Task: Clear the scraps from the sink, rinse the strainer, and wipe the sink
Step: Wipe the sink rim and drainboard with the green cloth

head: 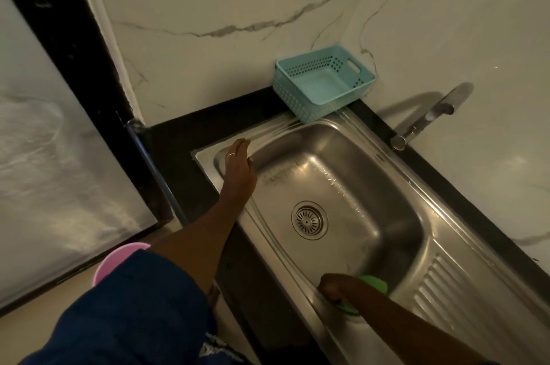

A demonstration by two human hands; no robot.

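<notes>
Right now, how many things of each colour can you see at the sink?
Teal: 1, the basket
Green: 1, the scrubber
Pink: 1, the tub
Silver: 3, the sink, the strainer, the tap
Total: 6

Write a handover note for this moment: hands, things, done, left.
Left hand: flat on the sink's far-left rim, holding nothing.
Right hand: grips a green sponge at the basin's near edge.
Strainer: seated in the drain.
Done: no scraps visible in the basin, and droplets lie on its floor. Whether the strainer was rinsed cannot be told.
Left: probably wiping the basin and rim with the sponge.
Faucet: no water seen running.
</notes>
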